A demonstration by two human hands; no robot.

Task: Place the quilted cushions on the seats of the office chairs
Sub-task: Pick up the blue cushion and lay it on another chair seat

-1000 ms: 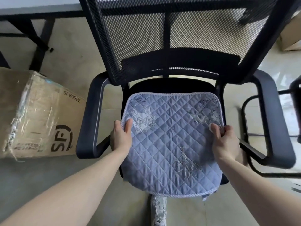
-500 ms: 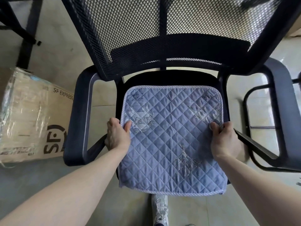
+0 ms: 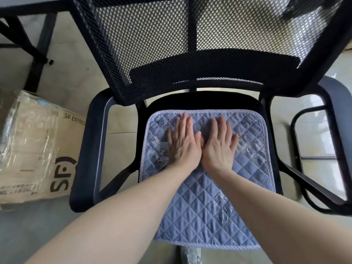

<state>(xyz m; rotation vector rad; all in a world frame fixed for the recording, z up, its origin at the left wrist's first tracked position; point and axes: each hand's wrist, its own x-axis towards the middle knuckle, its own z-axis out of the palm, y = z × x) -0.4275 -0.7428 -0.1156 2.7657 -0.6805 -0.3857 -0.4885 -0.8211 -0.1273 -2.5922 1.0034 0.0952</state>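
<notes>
A blue quilted cushion (image 3: 202, 204) with pale printed patterns lies flat on the seat of a black mesh-back office chair (image 3: 171, 60). It covers the seat, and its front edge hangs slightly past the seat's front. My left hand (image 3: 182, 141) and my right hand (image 3: 219, 143) rest palm down, side by side, on the rear middle of the cushion with fingers spread. Neither hand grips anything.
The chair's armrests (image 3: 89, 149) flank the seat on both sides. A taped cardboard shipping box (image 3: 36, 147) sits on the floor at the left. Black table legs (image 3: 36, 54) stand at the back left. Part of another chair frame (image 3: 312, 153) shows at the right. My shoe (image 3: 190, 254) is below.
Both hands let go of the cushion's side edges and moved inward and forward to lie flat on its middle. The cushion now sits further back on the seat.
</notes>
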